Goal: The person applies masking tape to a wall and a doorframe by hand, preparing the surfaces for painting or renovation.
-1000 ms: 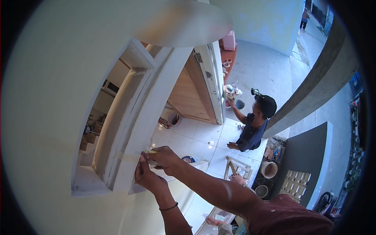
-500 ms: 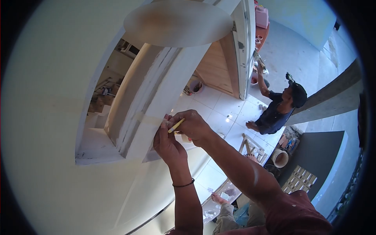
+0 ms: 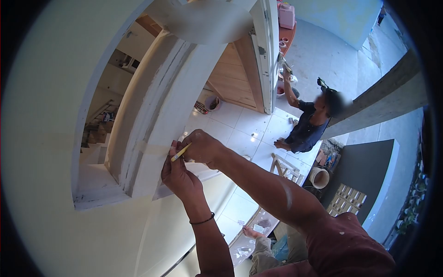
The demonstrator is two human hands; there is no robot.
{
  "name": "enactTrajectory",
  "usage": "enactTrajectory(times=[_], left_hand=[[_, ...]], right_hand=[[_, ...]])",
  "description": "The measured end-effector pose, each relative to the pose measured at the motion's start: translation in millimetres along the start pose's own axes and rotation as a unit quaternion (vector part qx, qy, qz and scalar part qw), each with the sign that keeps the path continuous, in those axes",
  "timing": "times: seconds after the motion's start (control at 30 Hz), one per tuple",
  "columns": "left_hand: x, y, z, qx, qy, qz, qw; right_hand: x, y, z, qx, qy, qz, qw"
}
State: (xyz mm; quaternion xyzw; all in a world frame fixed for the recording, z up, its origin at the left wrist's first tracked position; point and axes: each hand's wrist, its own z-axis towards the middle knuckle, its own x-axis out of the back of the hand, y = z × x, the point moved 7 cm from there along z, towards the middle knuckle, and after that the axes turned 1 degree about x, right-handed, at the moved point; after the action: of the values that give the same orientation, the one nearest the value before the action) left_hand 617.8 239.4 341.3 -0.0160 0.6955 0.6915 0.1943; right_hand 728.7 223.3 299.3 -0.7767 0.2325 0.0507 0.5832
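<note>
Taking the middle of the view as the clock's centre, the person's two hands are working close together toward 8 o'clock. The right hand (image 3: pixel 200 147) is closing its fingers on a slim yellow tool (image 3: pixel 181 153), which is slanting across in front of the left hand's fingertips. The right hand is keeping its grip near one end, probably so that the other end can be guided finely. The left hand (image 3: pixel 179 177) is bending its fingers upward just beside the tool, perhaps to steady it or something small; whether it is pinching anything cannot be told. Both hands are hovering by the white window frame (image 3: pixel 154 120) at 9 o'clock, and contact with it is not clear.

At half past 5, a bare foot (image 3: pixel 252 232) is resting on a plank (image 3: pixel 235 261), which is seemingly serving to lift the person to the frame's height. At 3 o'clock a co-worker (image 3: pixel 307 129) is reaching an arm toward the door edge (image 3: pixel 265 60). At 1 o'clock, a red surface (image 3: pixel 290 35) is carrying a pink container (image 3: pixel 286 16), likely keeping supplies off the floor.
</note>
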Motion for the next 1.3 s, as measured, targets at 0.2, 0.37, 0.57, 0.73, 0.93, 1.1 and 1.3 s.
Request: enactTrajectory(times=[0.2,0.37,0.57,0.73,0.93,1.1,1.3], left_hand=[[-6.1,7.3,-3.7,-0.018,0.043,0.028,0.999],[-5.3,6.1,-5.8,-0.049,0.085,0.105,0.990],[-2.4,-0.9,-5.6,-0.035,0.097,0.057,0.993],[16.3,-39.6,-38.5,0.201,0.140,0.003,0.969],[-19.5,-3.0,-75.3,0.249,0.071,-0.276,0.926],[-33.7,15.5,-63.3,0.239,0.059,-0.357,0.901],[-36.9,20.4,-52.9,0.242,0.050,-0.405,0.880]], right_hand=[[8.0,30.8,-10.3,0.050,0.060,-0.122,0.989],[29.9,78.7,-43.5,0.115,0.125,-0.084,0.982],[46.3,123.6,-103.9,0.007,0.144,-0.047,0.988],[47.8,150.7,-145.6,-0.030,0.140,-0.133,0.981],[55.5,208.9,-173.0,-0.062,0.149,-0.103,0.981],[62.4,212.3,-182.9,-0.076,0.172,-0.083,0.979],[75.4,205.5,-187.2,-0.068,0.182,-0.092,0.977]])
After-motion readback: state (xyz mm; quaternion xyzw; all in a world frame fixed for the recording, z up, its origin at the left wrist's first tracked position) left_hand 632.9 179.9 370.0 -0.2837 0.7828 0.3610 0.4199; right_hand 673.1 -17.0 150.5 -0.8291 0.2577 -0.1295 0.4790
